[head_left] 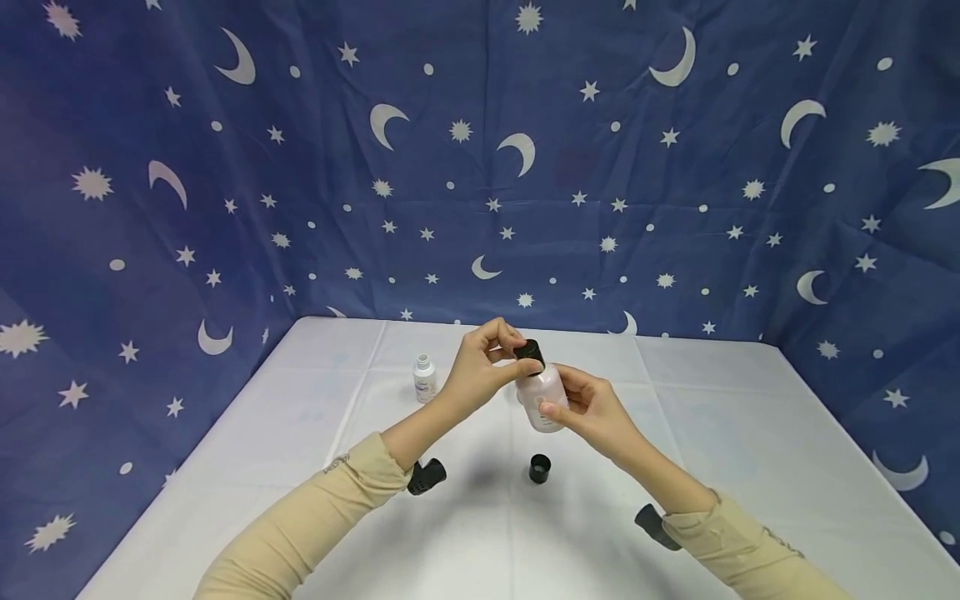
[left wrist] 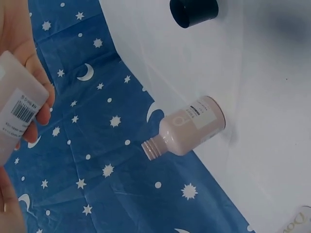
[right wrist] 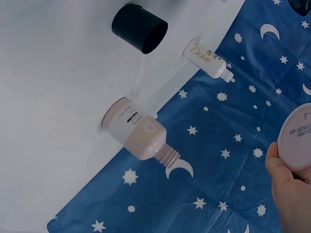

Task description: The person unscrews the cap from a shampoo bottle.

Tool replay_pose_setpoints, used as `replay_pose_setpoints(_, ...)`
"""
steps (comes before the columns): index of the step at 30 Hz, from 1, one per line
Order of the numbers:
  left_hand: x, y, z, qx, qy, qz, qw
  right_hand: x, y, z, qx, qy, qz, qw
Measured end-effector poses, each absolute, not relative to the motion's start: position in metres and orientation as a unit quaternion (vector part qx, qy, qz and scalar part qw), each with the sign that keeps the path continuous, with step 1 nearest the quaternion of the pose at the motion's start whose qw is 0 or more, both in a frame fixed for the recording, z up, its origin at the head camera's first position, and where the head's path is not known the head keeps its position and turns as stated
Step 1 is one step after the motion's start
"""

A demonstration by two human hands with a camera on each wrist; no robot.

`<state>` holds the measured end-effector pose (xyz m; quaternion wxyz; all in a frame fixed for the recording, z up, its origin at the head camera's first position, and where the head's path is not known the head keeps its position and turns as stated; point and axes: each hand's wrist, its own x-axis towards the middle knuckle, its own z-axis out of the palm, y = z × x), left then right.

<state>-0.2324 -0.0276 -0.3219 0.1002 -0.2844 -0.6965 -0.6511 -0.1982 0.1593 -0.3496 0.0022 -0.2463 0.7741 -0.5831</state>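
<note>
My right hand (head_left: 596,408) grips a pale pink bottle (head_left: 543,402) by its body, tilted above the table. On top of that bottle is a black cap (head_left: 529,352), pinched by the thumb and fingers of my left hand (head_left: 483,362). Whether the cap is loose or tight cannot be told. The held bottle's round base (right wrist: 297,141) shows in the right wrist view. A second pink bottle (left wrist: 194,127) stands uncapped on the table, with its threaded neck bare; the held bottle mostly hides it in the head view.
A white Dove bottle (head_left: 424,380) stands uncapped at the back left of the white table (head_left: 300,392). One loose black cap (head_left: 539,468) lies nearer me. Dark wrist devices (head_left: 427,477) show by both forearms. A blue moon-and-star curtain (head_left: 450,208) surrounds the table.
</note>
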Motion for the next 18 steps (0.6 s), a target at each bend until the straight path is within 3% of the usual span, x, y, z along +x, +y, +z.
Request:
replay_pose_setpoints(11,-0.2312,-0.0206,-0.3270,-0.300,-0.689,-0.645,0.137,-0.1961,0.1615,-0.3464,-0.236,0.777,-0.584,-0.002)
replay_pose_setpoints(18,-0.2339,-0.0300,-0.3246,-0.364,-0.685,-0.624,0.091,-0.1966,0.1602,-0.3442,-0.239,0.781,-0.577,-0.004)
